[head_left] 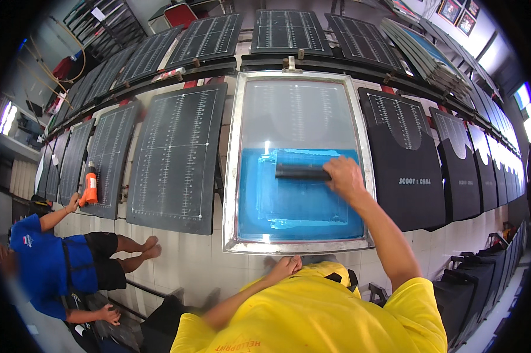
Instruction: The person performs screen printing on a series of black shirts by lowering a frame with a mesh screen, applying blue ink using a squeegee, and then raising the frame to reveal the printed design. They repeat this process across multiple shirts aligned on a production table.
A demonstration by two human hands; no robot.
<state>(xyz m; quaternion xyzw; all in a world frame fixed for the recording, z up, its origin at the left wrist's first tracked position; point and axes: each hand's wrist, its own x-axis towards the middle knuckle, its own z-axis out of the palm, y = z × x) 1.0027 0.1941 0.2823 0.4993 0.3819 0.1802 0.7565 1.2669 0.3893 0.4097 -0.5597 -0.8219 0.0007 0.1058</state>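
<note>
A metal-framed printing screen [235, 176] lies flat on a long table, its lower half covered in blue ink [295, 206]. My right hand [345, 176] grips the right end of a black squeegee [300, 171] that lies across the upper edge of the blue area. My left hand [284, 267] rests at the near edge of the screen frame, fingers curled against it, holding nothing that I can see. My yellow shirt fills the lower middle of the view.
Black printing boards [174, 156] with white ruled grids line the table to the left and back. Black shirts [403, 165] with white print lie on boards to the right. A person in blue [53, 259] at the left holds an orange tool [89, 185].
</note>
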